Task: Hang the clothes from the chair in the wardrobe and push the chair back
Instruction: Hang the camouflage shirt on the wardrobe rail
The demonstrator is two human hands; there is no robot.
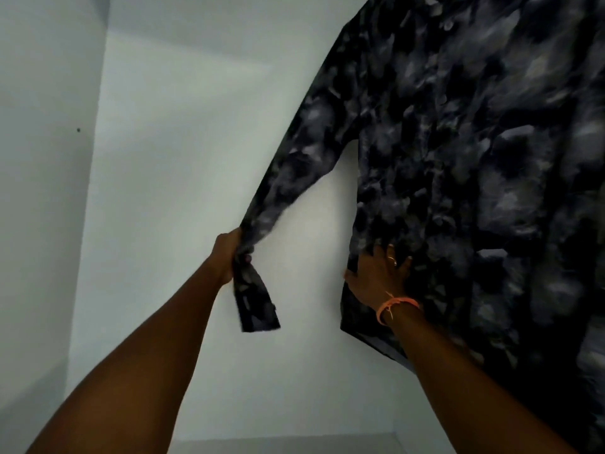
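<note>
A dark shirt with a grey blotched print hangs inside the white wardrobe, filling the right side of the view. Its long sleeve stretches down and to the left. My left hand grips the sleeve near the cuff, and the cuff end dangles below my fist. My right hand, with rings and an orange wrist band, lies with spread fingers on the lower left edge of the shirt's body. The hanger and rail are out of view. No chair is visible.
The wardrobe's white back panel and left side wall enclose the space. The wardrobe floor shows at the bottom.
</note>
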